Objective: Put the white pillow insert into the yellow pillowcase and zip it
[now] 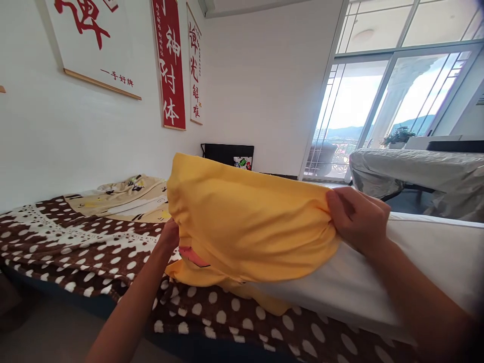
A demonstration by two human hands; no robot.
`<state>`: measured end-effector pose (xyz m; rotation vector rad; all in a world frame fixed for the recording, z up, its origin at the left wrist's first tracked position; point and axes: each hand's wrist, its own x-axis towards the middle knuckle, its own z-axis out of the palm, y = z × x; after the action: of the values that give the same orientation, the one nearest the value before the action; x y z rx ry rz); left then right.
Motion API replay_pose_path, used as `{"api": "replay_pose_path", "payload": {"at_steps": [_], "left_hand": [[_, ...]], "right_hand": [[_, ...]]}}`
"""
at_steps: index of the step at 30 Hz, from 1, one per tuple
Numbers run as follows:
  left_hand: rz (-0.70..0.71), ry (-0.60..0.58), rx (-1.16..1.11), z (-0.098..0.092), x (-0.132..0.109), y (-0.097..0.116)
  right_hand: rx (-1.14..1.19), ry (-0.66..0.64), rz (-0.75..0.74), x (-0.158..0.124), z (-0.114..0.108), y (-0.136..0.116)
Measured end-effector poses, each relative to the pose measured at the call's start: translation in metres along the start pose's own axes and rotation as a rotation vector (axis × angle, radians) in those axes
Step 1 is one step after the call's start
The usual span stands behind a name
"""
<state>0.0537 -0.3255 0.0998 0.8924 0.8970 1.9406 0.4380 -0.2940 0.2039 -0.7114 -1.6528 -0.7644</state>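
Observation:
A yellow cloth (249, 222), perhaps a garment, hangs stretched between my two hands above the bed. Folds gather along its left side and by the right grip, and a pinkish-red print shows at its lower left. My right hand (358, 216) is closed, pinching the cloth's upper right corner. At the opposite side my left hand (172, 233) grips the cloth from behind, its fingers mostly hidden by the fabric. The lower part of the cloth droops onto a brown blanket with white dots (124, 247) and a white sheet (427, 252).
A beige patterned part of the blanket (121, 199) lies bunched against the left wall. Behind the bed stands a black item (227, 151) with a small colourful picture. To the right, a plastic-covered table (419, 161) stands before the glass doors (351, 101). Scrolls (172, 65) hang on the wall.

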Motion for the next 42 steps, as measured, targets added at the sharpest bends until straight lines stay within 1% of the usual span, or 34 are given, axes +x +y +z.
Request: {"api": "replay_pose_path", "payload": {"at_steps": [1, 4, 5, 6, 8, 10, 12, 14, 16, 19, 21, 25, 27, 29, 32, 34, 36, 39, 42], "left_hand": [[-0.008, -0.006, 0.013, 0.002, 0.0, -0.002], [-0.023, -0.022, 0.057, 0.01, -0.001, -0.009], [-0.02, -0.028, 0.074, 0.013, -0.002, -0.009], [-0.015, -0.033, 0.089, 0.017, -0.003, -0.007], [0.023, -0.06, 0.129, 0.023, -0.003, 0.002], [0.088, -0.079, 0.154, 0.028, -0.002, 0.017], [0.153, -0.066, 0.156, 0.033, -0.002, 0.033], [0.213, -0.032, 0.164, 0.038, -0.003, 0.047], [0.31, -0.018, 0.217, 0.044, -0.006, 0.056], [0.451, -0.02, 0.284, 0.051, -0.012, 0.061], [0.454, -0.026, 0.274, 0.052, -0.015, 0.061], [0.375, -0.094, 0.21, 0.044, -0.013, 0.058], [0.347, -0.122, 0.19, 0.04, -0.009, 0.057], [0.309, -0.122, 0.159, 0.039, -0.006, 0.058], [0.233, -0.081, 0.069, 0.044, -0.004, 0.062], [0.207, -0.058, 0.022, 0.048, -0.003, 0.065], [0.203, -0.045, 0.006, 0.05, -0.002, 0.067], [0.194, -0.019, -0.002, 0.044, 0.003, 0.07], [0.185, 0.0, -0.012, 0.034, 0.013, 0.07]], "right_hand": [[-0.011, 0.035, -0.024, -0.001, -0.001, 0.001], [-0.043, 0.194, -0.089, -0.004, -0.001, 0.006], [-0.046, 0.221, -0.1, -0.005, -0.001, 0.008], [-0.046, 0.219, -0.1, -0.006, 0.0, 0.01], [-0.031, 0.151, -0.088, -0.007, 0.001, 0.012], [-0.018, 0.061, -0.066, -0.006, 0.003, 0.012], [-0.014, -0.021, -0.051, -0.003, 0.006, 0.01], [-0.023, -0.075, -0.06, 0.0, 0.01, 0.007], [-0.028, -0.102, -0.094, 0.003, 0.014, 0.005], [-0.025, -0.078, -0.123, 0.003, 0.021, 0.006], [-0.022, -0.062, -0.12, 0.002, 0.023, 0.008], [-0.061, -0.101, -0.108, 0.002, 0.025, 0.01], [-0.114, -0.093, -0.126, 0.005, 0.027, 0.009], [-0.155, -0.081, -0.143, 0.009, 0.028, 0.005], [-0.124, -0.074, -0.133, 0.016, 0.029, -0.015], [-0.074, -0.072, -0.104, 0.019, 0.027, -0.04], [-0.017, -0.082, -0.087, 0.021, 0.026, -0.071], [0.096, -0.1, -0.074, 0.027, 0.029, -0.115], [0.181, -0.098, -0.046, 0.035, 0.04, -0.143]]}}
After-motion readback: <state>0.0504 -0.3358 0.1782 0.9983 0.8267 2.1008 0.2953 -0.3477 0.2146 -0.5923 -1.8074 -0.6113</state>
